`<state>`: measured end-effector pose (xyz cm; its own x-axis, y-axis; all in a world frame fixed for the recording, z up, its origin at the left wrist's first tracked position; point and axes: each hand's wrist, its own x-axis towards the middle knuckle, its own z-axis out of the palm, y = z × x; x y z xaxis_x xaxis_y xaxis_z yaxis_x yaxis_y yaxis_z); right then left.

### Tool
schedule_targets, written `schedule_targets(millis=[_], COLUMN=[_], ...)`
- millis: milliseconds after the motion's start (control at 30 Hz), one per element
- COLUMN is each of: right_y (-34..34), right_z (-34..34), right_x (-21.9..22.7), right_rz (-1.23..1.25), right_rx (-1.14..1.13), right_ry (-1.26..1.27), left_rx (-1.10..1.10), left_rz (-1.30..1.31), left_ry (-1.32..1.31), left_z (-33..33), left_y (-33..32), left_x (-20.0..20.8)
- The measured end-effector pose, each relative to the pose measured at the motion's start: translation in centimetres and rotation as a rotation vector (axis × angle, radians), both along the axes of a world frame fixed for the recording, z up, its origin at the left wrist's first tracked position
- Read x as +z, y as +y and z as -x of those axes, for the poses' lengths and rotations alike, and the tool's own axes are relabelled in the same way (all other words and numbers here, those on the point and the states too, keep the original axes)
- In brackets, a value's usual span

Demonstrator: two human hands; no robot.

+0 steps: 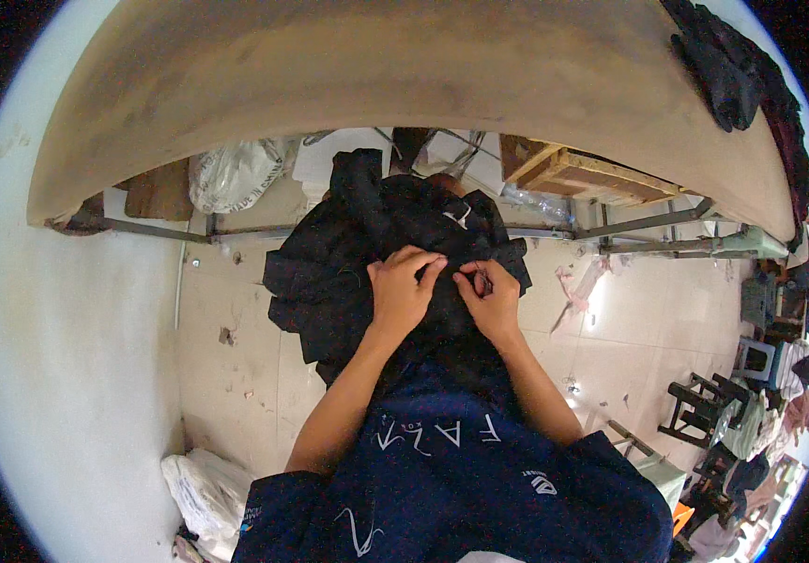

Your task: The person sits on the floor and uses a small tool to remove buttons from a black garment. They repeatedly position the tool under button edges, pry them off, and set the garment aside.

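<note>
A bunched black garment (325,253) lies across my lap, its folds spreading out to both sides. Near its far right part a small white mark or label (459,217) shows. My left hand (403,289) is closed, thumb and forefinger pinching the black fabric near the middle. Just to the right, a short gap away, my right hand (494,298) is closed too, its fingertips down at the fabric. Something small, dark and looped (483,281) shows inside its curled fingers; its kind is too small to make out.
Ahead spans a brown padded table (404,70) on a metal frame, with dark cloth (728,70) at its right. Beneath are a clear plastic bag (240,174) and a wooden crate (597,176). A white sack (206,497) lies lower left; a black stool (700,408) and piled clothes are right.
</note>
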<state>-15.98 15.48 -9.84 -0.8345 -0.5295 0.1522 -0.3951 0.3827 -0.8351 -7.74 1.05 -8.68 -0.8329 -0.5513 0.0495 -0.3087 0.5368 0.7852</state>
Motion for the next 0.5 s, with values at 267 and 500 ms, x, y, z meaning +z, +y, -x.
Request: schedule_targets(millis=[267,500], right_y=[0.4,-0.5], right_z=[-0.3,-0.1], right_x=[4.4,11.6], right_rz=[-0.023,-0.173], right_rx=[0.039,0.21], right_ry=[-0.078,0.257], left_rx=[0.15,0.11], left_rz=[-0.232,-0.171], left_ry=[0.343,0.399], left_z=[-2.0,-2.1], left_y=[-0.3,-0.7], left_x=[3.3,5.3])
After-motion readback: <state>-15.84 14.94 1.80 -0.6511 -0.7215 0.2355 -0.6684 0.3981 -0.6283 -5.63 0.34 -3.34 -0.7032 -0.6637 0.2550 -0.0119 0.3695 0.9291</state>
